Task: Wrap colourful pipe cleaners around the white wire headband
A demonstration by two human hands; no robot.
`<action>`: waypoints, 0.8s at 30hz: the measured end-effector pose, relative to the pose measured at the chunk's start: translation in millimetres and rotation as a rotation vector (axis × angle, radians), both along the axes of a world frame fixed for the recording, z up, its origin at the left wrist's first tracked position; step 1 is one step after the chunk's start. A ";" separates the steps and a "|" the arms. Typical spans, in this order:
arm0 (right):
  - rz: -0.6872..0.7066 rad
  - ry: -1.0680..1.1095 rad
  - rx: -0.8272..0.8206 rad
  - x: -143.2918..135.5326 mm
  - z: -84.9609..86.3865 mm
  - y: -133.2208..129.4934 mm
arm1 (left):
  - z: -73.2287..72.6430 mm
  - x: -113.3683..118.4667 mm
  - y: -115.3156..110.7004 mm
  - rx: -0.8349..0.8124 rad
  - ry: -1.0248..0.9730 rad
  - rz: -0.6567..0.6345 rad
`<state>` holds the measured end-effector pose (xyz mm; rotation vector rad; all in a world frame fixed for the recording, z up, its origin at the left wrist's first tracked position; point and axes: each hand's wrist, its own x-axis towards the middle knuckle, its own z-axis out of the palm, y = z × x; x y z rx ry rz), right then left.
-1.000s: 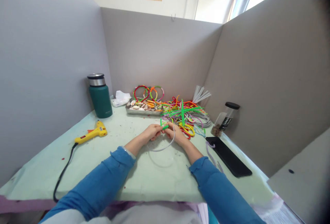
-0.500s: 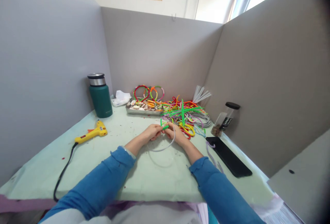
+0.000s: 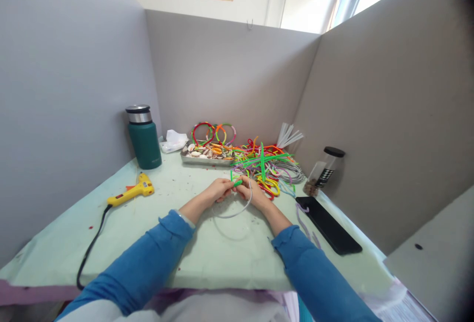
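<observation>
My left hand (image 3: 218,190) and my right hand (image 3: 247,190) meet above the middle of the table, fingers closed. Between them is a short green pipe cleaner coil (image 3: 238,182), which sits on a thin pale hoop (image 3: 233,216). The hoop curves down toward me from both hands, and its shadow falls on the cloth below. My left fingers pinch the green coil's near end; my right fingers grip the hoop beside it. Exactly how the fingertips press is too small to make out. Just past my right hand lies a heap of coloured pipe cleaners (image 3: 262,161).
A metal tray (image 3: 207,162) of shells stands at the back, finished-looking coloured hoops (image 3: 203,124) behind it. At left are a green bottle (image 3: 144,144) and a corded yellow glue gun (image 3: 129,194). A black phone (image 3: 329,228) and a clear jar (image 3: 324,171) are at right.
</observation>
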<state>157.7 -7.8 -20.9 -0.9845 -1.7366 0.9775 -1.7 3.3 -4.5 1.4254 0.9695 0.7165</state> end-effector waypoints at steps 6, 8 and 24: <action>0.006 0.024 -0.039 -1.8 1.2 -0.1 | 0.9 -0.4 -1.3 0.005 -0.021 -0.010; 0.002 0.031 -0.047 -2.4 2.5 -0.6 | 2.0 -0.4 -2.1 0.006 -0.024 -0.009; 0.052 0.137 -0.044 -0.1 0.3 0.0 | 4.4 -2.3 -3.8 -0.034 -0.087 -0.143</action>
